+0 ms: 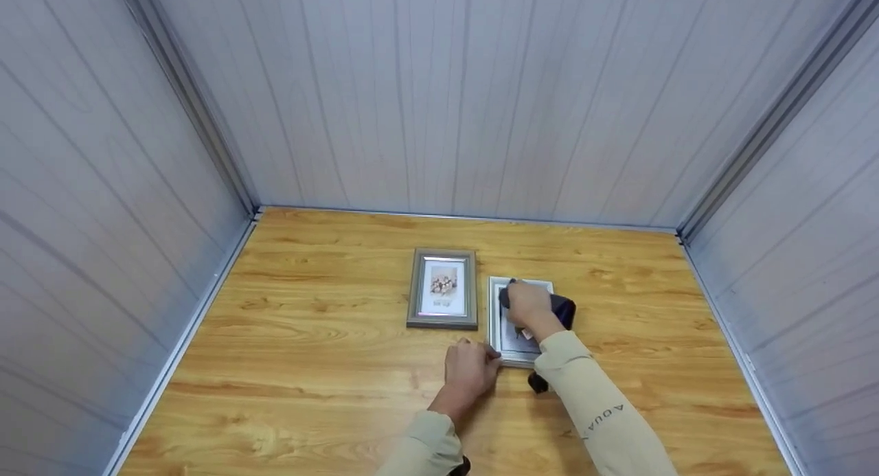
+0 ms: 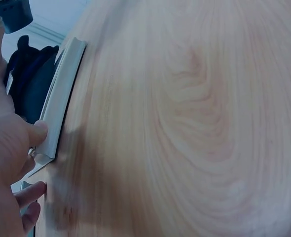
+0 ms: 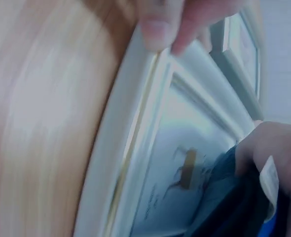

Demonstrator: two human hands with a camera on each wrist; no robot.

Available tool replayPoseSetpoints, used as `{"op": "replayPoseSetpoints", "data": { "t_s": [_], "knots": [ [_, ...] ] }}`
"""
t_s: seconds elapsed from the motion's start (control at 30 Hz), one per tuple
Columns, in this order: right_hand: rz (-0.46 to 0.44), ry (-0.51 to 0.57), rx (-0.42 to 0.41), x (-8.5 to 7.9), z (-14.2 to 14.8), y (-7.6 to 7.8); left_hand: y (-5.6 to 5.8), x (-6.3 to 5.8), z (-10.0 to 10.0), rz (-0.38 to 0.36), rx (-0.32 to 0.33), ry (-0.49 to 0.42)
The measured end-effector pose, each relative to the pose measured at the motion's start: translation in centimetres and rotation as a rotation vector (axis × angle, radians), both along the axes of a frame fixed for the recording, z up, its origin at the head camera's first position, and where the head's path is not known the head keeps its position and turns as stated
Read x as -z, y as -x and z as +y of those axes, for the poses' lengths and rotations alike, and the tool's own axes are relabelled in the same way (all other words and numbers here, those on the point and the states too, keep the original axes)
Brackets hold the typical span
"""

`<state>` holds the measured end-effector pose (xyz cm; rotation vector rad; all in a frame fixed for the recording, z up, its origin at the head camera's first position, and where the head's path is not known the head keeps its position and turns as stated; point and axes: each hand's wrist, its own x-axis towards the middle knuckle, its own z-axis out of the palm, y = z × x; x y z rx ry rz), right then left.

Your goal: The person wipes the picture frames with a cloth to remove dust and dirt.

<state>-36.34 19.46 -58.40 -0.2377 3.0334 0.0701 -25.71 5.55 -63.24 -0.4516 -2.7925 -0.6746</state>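
A white picture frame (image 1: 494, 314) lies face up on the wooden surface, right of centre. My left hand (image 1: 469, 367) holds its near left corner, thumb and finger at the edge, as the left wrist view shows on the frame's side (image 2: 61, 98). Over the glass, my right hand (image 1: 530, 304) grips a bunched dark blue cloth (image 1: 564, 311) with a white tag. The cloth (image 3: 229, 207) lies against the pane in the right wrist view and hides part of it. A small brown printed figure (image 3: 187, 170) shows through the glass beside it.
To the left of the white frame, a grey picture frame (image 1: 443, 287) with a flower print lies flat and face up. Pale panelled walls (image 1: 439, 105) enclose the wooden surface (image 1: 309, 325) at the back and both sides.
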Motion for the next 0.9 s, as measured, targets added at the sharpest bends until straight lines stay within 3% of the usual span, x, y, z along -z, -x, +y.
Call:
{"op": "replayPoseSetpoints", "data": {
  "t_s": [0.17,0.4,0.7,0.9],
  "knots": [
    [-0.031,0.058,-0.108,0.4,-1.1,-0.1,-0.2,0.1,0.0,0.028,0.002,-0.010],
    [-0.046,0.043,0.048,-0.3,0.7,-0.1,-0.2,0.0,0.3,0.045,0.001,-0.020],
    [-0.072,0.149,-0.008,-0.5,-0.4,0.1,0.2,0.3,0.6,0.042,-0.003,-0.013],
    [-0.099,0.111,0.111,-0.9,2.3,-0.1,-0.1,0.7,0.9,0.005,-0.056,0.005]
  ]
}}
